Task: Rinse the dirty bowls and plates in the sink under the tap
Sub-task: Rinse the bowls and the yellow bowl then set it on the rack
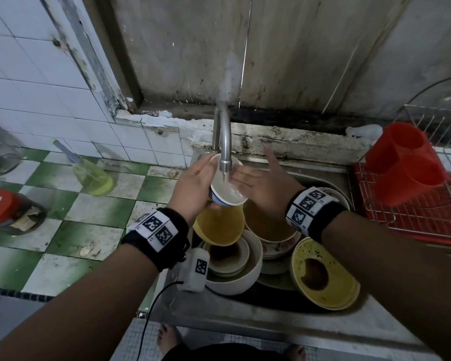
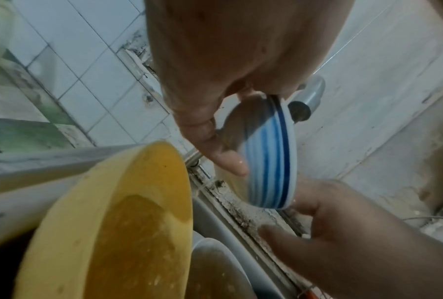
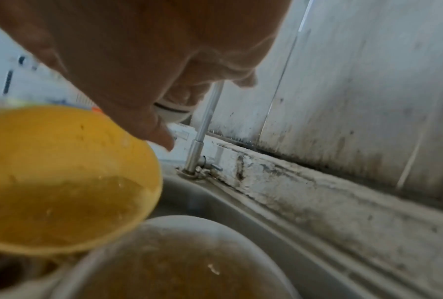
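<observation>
Gripping blue-striped bowl under tap: left hand; right hand spread open, seemingly touching rim.

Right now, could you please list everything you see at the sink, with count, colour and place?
striped bowl: one, white and blue, under the tap
tap: one, silver, behind sink, running
yellow bowls: two, in sink, dirty
white bowls: several, stacked in sink
sink: one, steel
red cup holder: one, on rack
rack: one, red, right of sink
soap bottle: one, yellow-green, left counter
hands: left hand holds striped bowl; right hand open beside it
</observation>
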